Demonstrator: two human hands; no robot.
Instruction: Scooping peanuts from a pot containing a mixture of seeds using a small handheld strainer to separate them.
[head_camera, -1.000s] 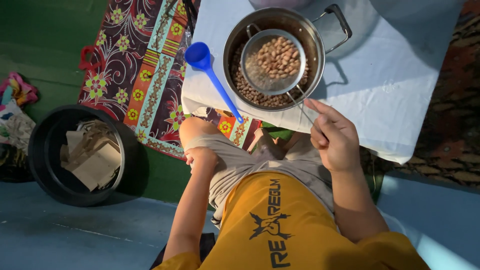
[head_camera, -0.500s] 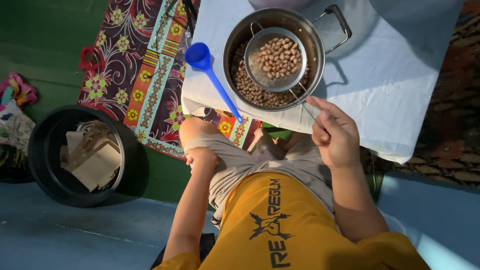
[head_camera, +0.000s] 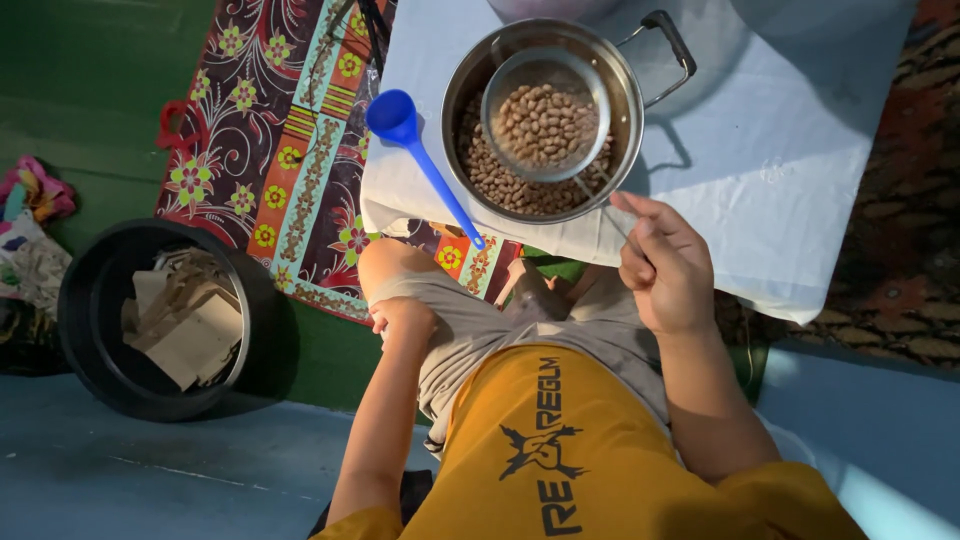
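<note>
Since 1 second ago, I've barely shifted the strainer (head_camera: 545, 115) of beans above the steel pot (head_camera: 630, 120); my right hand (head_camera: 665, 265) grips its handle, my left hand (head_camera: 402, 322) rests curled on my knee.

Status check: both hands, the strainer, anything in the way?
Right hand grips strainer handle over pot. Left hand on knee. Blue ladle beside pot.
</note>
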